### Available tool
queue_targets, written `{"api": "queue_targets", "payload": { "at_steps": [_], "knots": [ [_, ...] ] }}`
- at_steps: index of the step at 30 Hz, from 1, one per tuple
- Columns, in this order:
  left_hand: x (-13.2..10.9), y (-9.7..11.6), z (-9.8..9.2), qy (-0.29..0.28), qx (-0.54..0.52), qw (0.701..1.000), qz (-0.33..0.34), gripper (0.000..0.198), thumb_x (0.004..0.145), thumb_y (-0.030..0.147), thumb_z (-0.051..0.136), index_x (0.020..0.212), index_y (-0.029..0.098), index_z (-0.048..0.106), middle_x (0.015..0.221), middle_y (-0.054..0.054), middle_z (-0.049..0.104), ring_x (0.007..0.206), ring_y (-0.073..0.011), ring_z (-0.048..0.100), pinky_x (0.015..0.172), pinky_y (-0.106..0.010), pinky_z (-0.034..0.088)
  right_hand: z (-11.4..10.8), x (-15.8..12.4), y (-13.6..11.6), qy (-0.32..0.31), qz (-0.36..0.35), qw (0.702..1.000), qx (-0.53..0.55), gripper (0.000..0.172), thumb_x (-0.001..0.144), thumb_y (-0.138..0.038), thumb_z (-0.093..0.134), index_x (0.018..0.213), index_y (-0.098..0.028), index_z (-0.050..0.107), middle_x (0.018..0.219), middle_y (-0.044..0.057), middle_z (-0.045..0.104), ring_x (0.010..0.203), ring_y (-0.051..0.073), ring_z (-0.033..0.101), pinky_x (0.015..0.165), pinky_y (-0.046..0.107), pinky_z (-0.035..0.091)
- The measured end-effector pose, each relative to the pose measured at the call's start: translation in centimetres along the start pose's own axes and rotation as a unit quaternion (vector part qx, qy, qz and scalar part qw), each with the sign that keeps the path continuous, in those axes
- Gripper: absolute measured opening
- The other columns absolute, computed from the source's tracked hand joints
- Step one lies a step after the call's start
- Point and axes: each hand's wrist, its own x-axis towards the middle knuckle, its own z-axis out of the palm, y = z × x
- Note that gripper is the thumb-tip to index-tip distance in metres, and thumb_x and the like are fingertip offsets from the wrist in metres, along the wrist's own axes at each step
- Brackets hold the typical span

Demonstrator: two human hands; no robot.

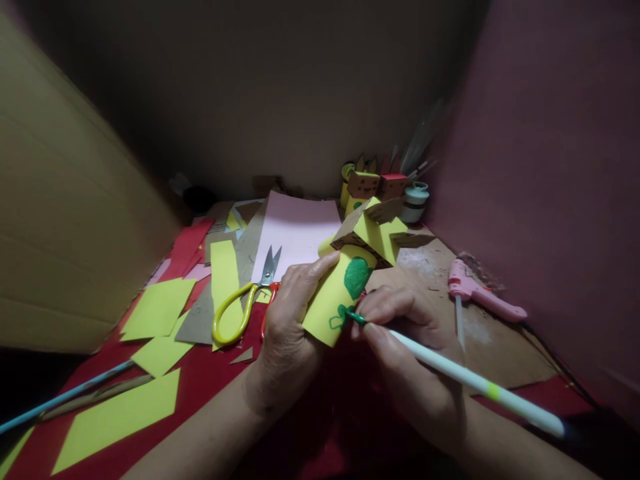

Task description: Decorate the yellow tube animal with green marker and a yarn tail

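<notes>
My left hand point(295, 307) is wrapped round a yellow paper figure point(323, 300), a tube body with a boxy cardboard-and-yellow head tilted away to the upper right. On the tube is a filled green oval, and below it a small green outline. Between the fingers of my right hand point(400, 333) is a green marker point(450, 367) with a long white barrel. Its green tip touches the tube at the small outline. Scissors point(233, 317) with yellow and red handles lie just left of my left hand, their blades apart.
Yellow paper pieces point(160, 310) and red paper point(187, 250) lie at the left. A pink sheet point(300, 227) lies behind the figure. At right, a pink glue gun point(483, 293) rests on cardboard point(505, 347). Small box-headed figures point(364, 183) and a white jar point(415, 203) stand at the back.
</notes>
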Motion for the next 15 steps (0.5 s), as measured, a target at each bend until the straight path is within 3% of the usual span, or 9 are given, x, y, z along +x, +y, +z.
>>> {"api": "queue_targets", "payload": {
  "at_steps": [15],
  "knots": [
    [-0.11, -0.1, 0.0, 0.001, -0.012, 1.0, -0.001, 0.041, 0.087, 0.019, 0.066, 0.127, 0.019, 0.06, 0.112, -0.007, 0.067, 0.099, -0.0209, 0.065, 0.087, -0.035, 0.052, 0.11, -0.14, -0.08, -0.006, 0.01, 1.0, 0.012, 0.015, 0.09, -0.01, 0.059, 0.09, -0.025, 0.062, 0.079, 0.0, 0.056, 0.081, 0.017, 0.054, 0.075, 0.032, 0.042]
  ]
}}
